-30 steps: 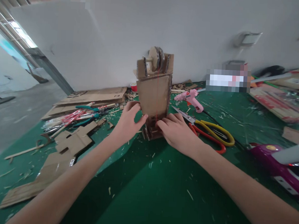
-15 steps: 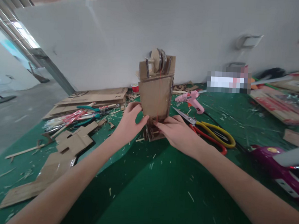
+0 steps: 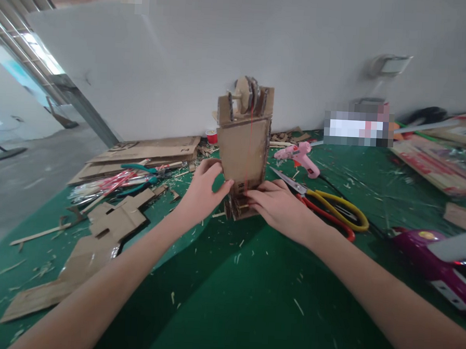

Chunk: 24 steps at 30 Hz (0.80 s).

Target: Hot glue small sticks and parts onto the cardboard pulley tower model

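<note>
A tall cardboard model (image 3: pixel 242 151) stands upright on the green table, with round cardboard wheels (image 3: pixel 244 94) on a stick axle between two side plates at its top. From the wheels a thin red string (image 3: pixel 251 139) runs straight down the front panel. My left hand (image 3: pixel 207 186) clasps the model's lower left side, thumb on the front edge and fingers behind. Low on the front right, my right hand (image 3: pixel 276 203) is closed, its fingertips pinched where the string ends; the exact grip is partly hidden.
Right of the model lie scissors (image 3: pixel 325 203), a pink glue gun (image 3: pixel 304 160) and a purple device (image 3: pixel 435 263). Cardboard sheets (image 3: pixel 148 152), teal-handled pliers (image 3: pixel 139 168) and cut cardboard pieces (image 3: pixel 117 215) lie left. Scraps litter the table (image 3: pixel 226 299); a wall (image 3: pixel 302 53) stands behind.
My right fingertips have shifted slightly right and down, uncovering more of the model's lower front. The red string shows more clearly. My left hand keeps its hold.
</note>
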Motion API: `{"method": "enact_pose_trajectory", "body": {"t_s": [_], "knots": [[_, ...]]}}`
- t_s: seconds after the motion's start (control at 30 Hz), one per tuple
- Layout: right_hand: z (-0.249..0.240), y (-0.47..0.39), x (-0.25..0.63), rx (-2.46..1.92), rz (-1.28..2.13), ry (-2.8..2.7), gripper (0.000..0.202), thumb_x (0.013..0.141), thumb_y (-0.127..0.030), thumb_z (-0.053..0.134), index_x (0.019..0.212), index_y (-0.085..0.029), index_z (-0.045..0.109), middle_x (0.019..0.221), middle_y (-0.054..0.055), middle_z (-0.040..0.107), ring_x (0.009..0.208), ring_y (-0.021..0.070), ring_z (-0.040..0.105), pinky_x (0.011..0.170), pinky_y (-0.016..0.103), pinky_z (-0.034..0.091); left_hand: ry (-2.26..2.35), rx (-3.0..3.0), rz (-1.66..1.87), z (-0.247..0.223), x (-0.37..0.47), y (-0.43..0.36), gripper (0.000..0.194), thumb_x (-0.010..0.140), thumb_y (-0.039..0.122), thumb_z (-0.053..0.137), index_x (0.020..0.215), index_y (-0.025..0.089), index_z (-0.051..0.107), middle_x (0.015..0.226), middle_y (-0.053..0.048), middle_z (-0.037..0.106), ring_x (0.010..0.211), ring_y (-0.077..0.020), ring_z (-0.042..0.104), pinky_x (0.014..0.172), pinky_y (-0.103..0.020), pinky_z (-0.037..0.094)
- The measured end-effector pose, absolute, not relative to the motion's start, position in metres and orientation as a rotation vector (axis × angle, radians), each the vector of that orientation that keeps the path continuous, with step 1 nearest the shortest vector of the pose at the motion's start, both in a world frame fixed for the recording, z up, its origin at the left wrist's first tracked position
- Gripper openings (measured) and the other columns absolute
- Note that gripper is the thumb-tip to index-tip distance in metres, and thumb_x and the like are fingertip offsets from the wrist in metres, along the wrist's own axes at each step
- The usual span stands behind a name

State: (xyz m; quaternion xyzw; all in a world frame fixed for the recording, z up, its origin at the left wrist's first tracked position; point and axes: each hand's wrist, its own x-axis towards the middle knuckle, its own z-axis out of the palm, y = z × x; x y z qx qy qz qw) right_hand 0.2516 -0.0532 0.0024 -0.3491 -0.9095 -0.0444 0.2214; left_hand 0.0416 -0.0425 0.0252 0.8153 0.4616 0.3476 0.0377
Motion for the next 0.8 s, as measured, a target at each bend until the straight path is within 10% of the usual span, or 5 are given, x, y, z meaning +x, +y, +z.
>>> {"method": "enact_pose_trajectory", "body": {"t_s": [0.33,0.53,0.8], "knots": [[-0.009,-0.047,0.245,-1.011,0.13,-2.363,0.014,0.084,-0.013,0.055,0.096,-0.017,0.061,0.089,0.004,0.071,0.097,0.0201,0.055,0.086,0.035,0.035,1.473,2.57,1.094,0.027,0.039,-0.045,0.017,0.087,0.031,0.053,0.099,0.02,0.055,0.128,-0.012,0.04,0.126,-0.0259,0.038,0.105,-0.045,0.038],[-0.006,-0.059,0.246,-1.113,-0.043,-2.283,0.043,0.078,-0.01,0.052,0.121,-0.013,0.052,0.117,0.012,0.062,0.11,0.0286,0.048,0.092,0.045,0.036,1.707,2.675,1.191,0.022,0.043,-0.05,0.017,0.085,0.035,0.055,0.085,0.019,0.051,0.132,-0.014,0.034,0.13,-0.0311,0.031,0.108,-0.049,0.033],[-0.01,-0.079,0.232,-1.164,0.381,-1.988,0.042,0.078,-0.029,0.062,0.114,-0.017,0.043,0.092,0.007,0.055,0.079,0.0199,0.056,0.067,0.034,0.05,1.981,2.603,1.129,0.027,0.055,-0.065,0.03,0.085,0.051,0.053,0.089,0.021,0.055,0.116,-0.015,0.04,0.113,-0.0358,0.045,0.087,-0.053,0.044]]}}
